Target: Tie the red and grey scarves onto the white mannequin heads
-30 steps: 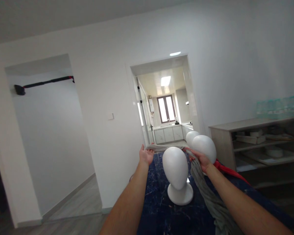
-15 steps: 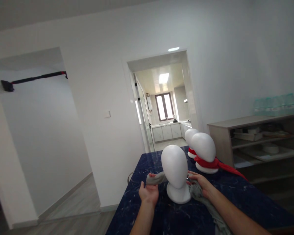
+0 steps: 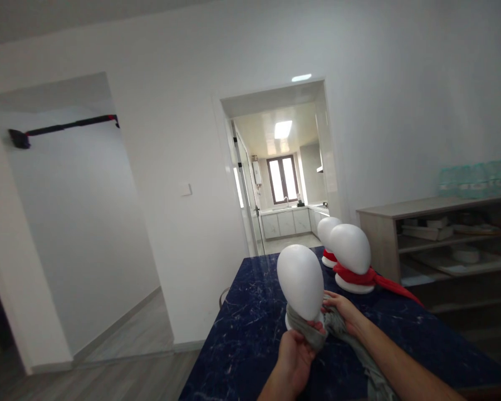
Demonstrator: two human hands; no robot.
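Left hand: fingers clamped on grey scarf, low at front of white head. Right hand: fingers closed on bunched length beside, likely keeping wrap snug. Scarf curves around head's neck; head stands on blue table.

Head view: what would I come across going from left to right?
Dark pole, wall switch, nearest white head, red cloth around the next head's neck, bottles on the cabinet.
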